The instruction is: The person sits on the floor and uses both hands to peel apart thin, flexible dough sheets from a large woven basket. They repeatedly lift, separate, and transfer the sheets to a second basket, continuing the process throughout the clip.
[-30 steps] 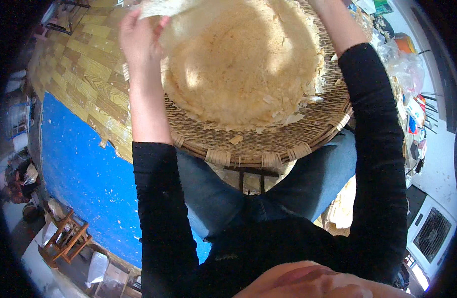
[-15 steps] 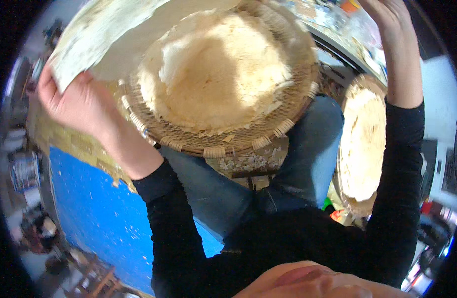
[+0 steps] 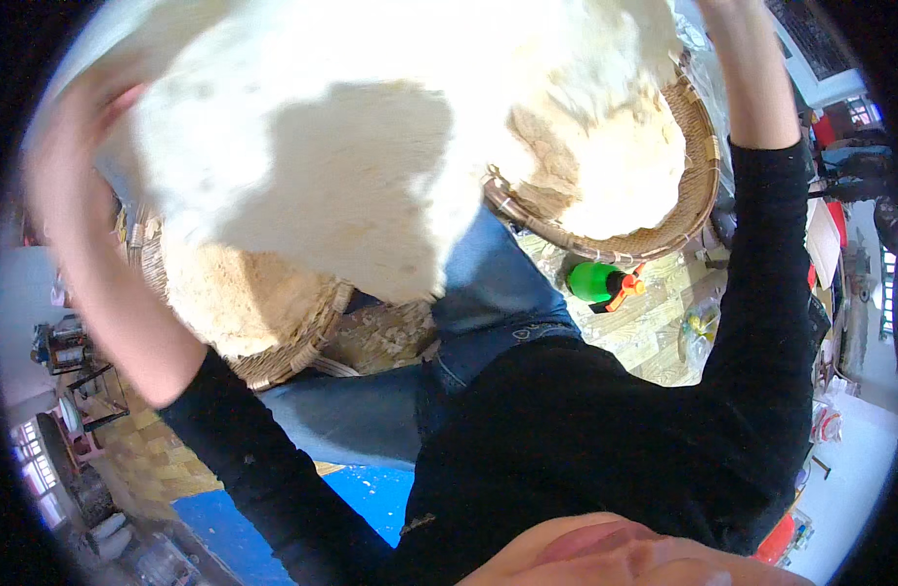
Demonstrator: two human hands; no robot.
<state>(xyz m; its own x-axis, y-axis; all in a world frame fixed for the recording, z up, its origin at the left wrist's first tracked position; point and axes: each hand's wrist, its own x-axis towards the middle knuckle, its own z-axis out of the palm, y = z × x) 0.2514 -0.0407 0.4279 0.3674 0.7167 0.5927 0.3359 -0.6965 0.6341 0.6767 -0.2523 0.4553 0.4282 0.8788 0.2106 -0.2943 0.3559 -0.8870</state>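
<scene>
A large, thin, whitish sheet (image 3: pixel 361 146) with ragged edges spreads across the top of the view. It hangs over two woven baskets. My left hand (image 3: pixel 92 103) is raised at the sheet's left edge, fingers closed on it, though motion smears them. Up at the top border, my right hand (image 3: pixel 724 6) is mostly cut off, its fingers out of sight. Beneath the sheet, the left basket (image 3: pixel 297 354) holds a tan, flaky layer (image 3: pixel 229 298). The right basket (image 3: pixel 705 161) holds another pale layer (image 3: pixel 644 186), partly covered by the sheet.
A green spray bottle (image 3: pixel 593 282) with an orange head stands on the floor by the right basket. My jeans-clad legs (image 3: pixel 498 293) are between the baskets. A blue mat (image 3: pixel 361 493) lies at lower left. A clear plastic bag (image 3: pixel 698 327) is farther right.
My view has swung rightward, bringing the right basket and spray bottle in front. The sheet has moved from the upper left to span both baskets. My left hand has risen with it.
</scene>
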